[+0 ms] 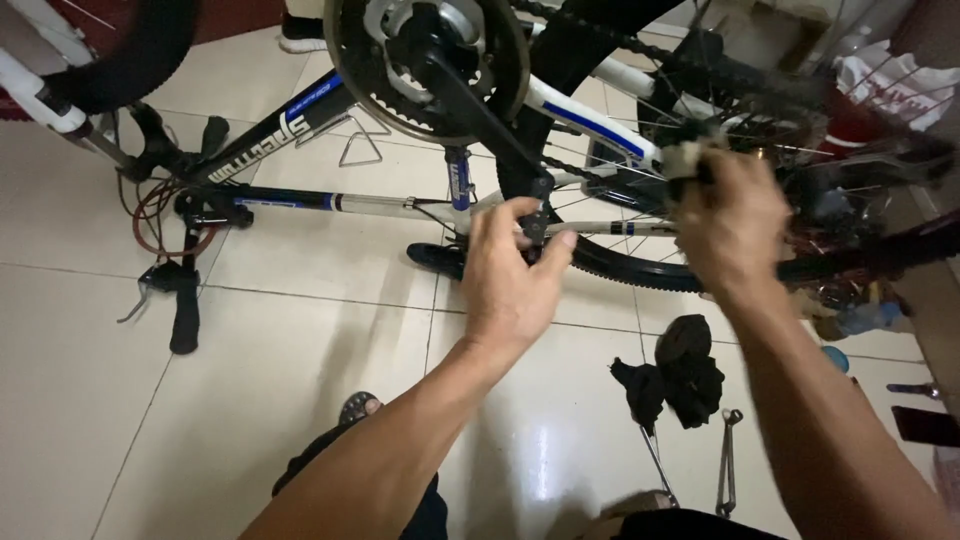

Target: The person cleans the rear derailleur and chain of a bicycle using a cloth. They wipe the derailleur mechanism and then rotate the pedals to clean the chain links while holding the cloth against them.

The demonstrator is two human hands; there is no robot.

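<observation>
- Nearest to me: the dark trousered knee [350, 470] and a sandalled foot [358, 406] on the pale glossy floor tiles [90, 400].
- On the tiles beside my right forearm I logged a crumpled black cloth [680, 375] and two slim metal spanners [727, 460] lying just below it.
- My left hand [510, 275] was curled, thumb and fingers closed on the black pedal end [535, 225] of the black crank arm [480, 115].
- My right hand [730, 225] was blurred; it was closed around a small whitish rag or brush [685, 160] pressed at the rear wheel hub, among the spokes [640, 215]. How tight the grip was, I could not tell.
- The upturned black, white and blue bicycle frame [300, 115] stood beyond both hands, its black toothed chainring [425, 60] above the left hand.
- Its black handlebar grip [185, 315] rested on the floor, far left.
- A bent wire stand [360, 150] sat behind the frame.
- Farthest right: blurred clutter, indistinct.
</observation>
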